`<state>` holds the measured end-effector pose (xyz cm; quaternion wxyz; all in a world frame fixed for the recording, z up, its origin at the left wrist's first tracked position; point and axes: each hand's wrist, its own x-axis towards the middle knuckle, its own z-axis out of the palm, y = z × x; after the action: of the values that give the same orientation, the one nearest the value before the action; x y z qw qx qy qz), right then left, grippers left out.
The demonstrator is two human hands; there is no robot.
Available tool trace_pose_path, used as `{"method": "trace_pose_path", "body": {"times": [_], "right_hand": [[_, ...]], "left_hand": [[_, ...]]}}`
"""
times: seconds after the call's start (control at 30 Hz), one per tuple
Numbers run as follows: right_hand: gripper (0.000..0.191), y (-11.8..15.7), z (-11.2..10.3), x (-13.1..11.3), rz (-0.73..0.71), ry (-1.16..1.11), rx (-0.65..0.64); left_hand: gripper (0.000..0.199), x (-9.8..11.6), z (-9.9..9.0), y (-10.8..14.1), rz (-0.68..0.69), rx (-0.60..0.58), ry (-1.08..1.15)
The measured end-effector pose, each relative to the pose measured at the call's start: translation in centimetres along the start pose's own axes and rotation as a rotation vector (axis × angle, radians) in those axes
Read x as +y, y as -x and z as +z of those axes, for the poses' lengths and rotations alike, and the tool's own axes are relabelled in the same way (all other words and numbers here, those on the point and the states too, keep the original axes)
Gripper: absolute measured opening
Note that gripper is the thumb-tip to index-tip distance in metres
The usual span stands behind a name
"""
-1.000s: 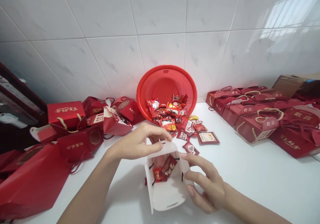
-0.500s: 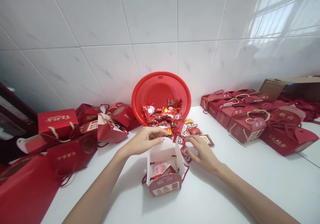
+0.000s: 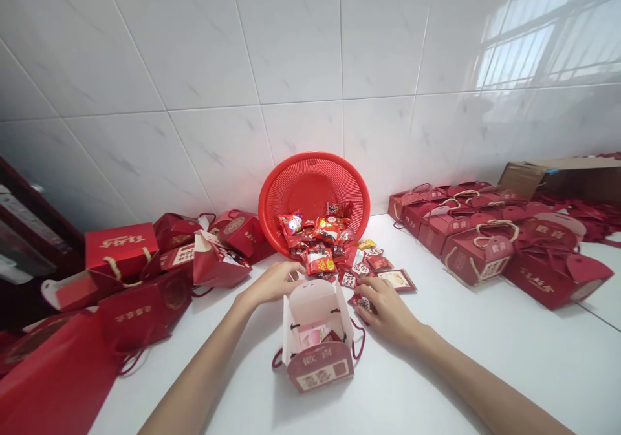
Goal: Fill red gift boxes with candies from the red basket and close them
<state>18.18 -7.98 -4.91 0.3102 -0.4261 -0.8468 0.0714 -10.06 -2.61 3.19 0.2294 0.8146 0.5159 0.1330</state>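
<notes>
An open small gift box [image 3: 320,373], red outside and white inside, stands before me with its flaps up. A pink-and-white packet [image 3: 313,336] and dark red wrapped sweets lie in it. My left hand [image 3: 276,282] is just behind the box's back left corner, thumb and fingers apart, with nothing visible in them. To the right of the box, my right hand [image 3: 388,306] has its thumb and fingers around a small red wrapped candy [image 3: 359,303] on the table. Behind both hands, a heap of wrapped sweets [image 3: 323,260] spills from a tipped red plastic basket [image 3: 315,176].
Red gift boxes [image 3: 121,247] are piled at the left, with a large red bag or sheet [image 3: 53,370] in front. Rows of closed gift boxes [image 3: 478,254] stand at the right. Farther right is a cardboard carton [image 3: 521,180]. A tiled wall [image 3: 301,41] rises behind.
My left hand has drawn down and left from above the box's back flap. My right hand has moved slightly and its fingers have closed around the small red candy. The view has tilted slightly.
</notes>
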Motion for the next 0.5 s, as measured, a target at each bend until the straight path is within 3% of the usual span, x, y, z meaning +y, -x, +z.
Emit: {"method": "trace_pose_path", "body": {"times": [0.1, 0.23, 0.5], "right_hand": [[0.009, 0.0, 0.1, 0.0, -0.008, 0.006, -0.011], [0.01, 0.0, 0.1, -0.1, -0.002, -0.001, -0.015], [0.009, 0.0, 0.3, 0.0, -0.004, -0.013, -0.01]], "left_hand": [[0.034, -0.6, 1.8, -0.6, 0.01, -0.002, -0.066], [0.022, -0.8, 3.8, -1.4, 0.0, 0.063, 0.01], [0.017, -0.8, 4.7, -2.1, -0.001, 0.044, 0.175]]}}
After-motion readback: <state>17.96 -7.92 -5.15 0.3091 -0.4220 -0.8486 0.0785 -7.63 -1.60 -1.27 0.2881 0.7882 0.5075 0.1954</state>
